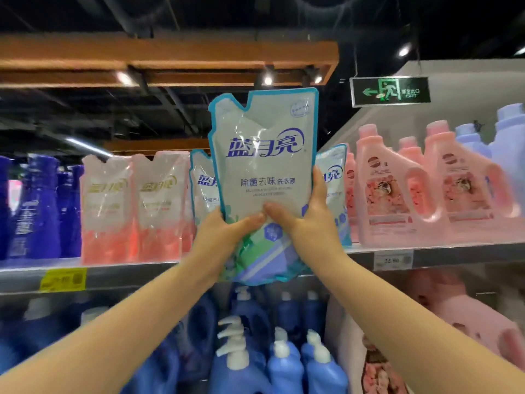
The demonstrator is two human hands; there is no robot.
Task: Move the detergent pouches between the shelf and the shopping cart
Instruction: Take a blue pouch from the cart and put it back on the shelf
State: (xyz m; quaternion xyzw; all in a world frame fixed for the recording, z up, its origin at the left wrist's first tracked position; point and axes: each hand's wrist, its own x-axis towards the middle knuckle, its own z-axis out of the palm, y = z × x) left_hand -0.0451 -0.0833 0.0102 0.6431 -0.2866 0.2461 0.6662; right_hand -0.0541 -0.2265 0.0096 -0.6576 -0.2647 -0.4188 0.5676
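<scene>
A silver detergent pouch with a teal border (262, 166) is held upright in front of the top shelf (454, 253). My left hand (224, 234) grips its lower left edge, thumb across the front. My right hand (304, 217) grips its lower right side, fingers wrapped round the edge. Behind it on the shelf stand two more teal-bordered pouches, one at the left (203, 186) and one at the right (333, 189). No shopping cart is in view.
Pink-and-white pouches (133, 209) stand to the left on the same shelf, beside dark blue bottles (37, 206). Pink jugs (397, 189) fill the right side. Blue pump bottles (284, 359) sit on the lower shelf. A green exit sign (390, 91) hangs above.
</scene>
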